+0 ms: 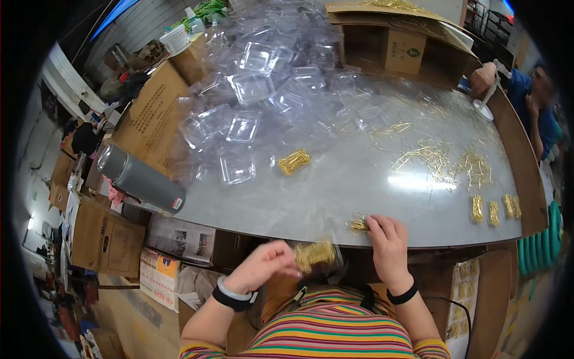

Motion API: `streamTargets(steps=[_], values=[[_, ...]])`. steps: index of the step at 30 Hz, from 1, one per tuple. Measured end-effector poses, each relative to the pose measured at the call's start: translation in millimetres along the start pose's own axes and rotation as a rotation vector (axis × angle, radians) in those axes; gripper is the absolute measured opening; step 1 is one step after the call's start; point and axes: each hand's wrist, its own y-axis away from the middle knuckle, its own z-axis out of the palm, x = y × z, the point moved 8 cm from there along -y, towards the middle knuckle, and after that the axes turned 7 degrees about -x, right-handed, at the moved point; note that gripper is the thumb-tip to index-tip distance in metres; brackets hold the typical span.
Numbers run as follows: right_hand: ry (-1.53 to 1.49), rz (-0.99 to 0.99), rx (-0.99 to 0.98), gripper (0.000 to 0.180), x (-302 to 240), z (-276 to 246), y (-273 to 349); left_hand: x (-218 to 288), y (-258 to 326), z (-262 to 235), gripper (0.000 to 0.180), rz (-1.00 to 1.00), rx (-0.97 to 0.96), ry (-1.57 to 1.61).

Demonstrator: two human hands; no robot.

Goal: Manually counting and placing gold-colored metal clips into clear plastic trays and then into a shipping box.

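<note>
Holding a small clear box packed with gold clips (315, 255), the person's left hand (266, 265) has its fingers curled shut around the box's left end, keeping it just below the near edge of the bench (335, 179), over the lap. It is held there, it seems, so that clips can be fed in from the side. At about three o'clock from the box, the right hand (387, 239) rests on the bench edge, its fingers bent down and pressing on a small loose bunch of clips (358, 225); whether they actually pinch any is hard to tell.

Further out, at one o'clock, loose gold clips (442, 161) lie scattered over the grey top, within easy reach of the right hand. At three o'clock, four neat clip bundles (495, 209) stand in a row near the bench's right edge, and another bundle (294, 161) lies at twelve o'clock. Beyond it, a heap of empty clear plastic boxes (257, 90) covers the far left of the bench. A grey flask (140, 179) lies on its side at ten o'clock, beside brown cartons (152, 113). At two o'clock, far off, another person in a blue top (529, 102) sits at the bench's right side.
</note>
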Motion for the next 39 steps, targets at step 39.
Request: streamTargets(steps=[39], values=[[-0.388, -0.013, 0.011, 0.036, -12.8, -4.1, -21.6, 51.9, -66.0, 81.2, 0.055, 0.741, 0.370, -1.540]])
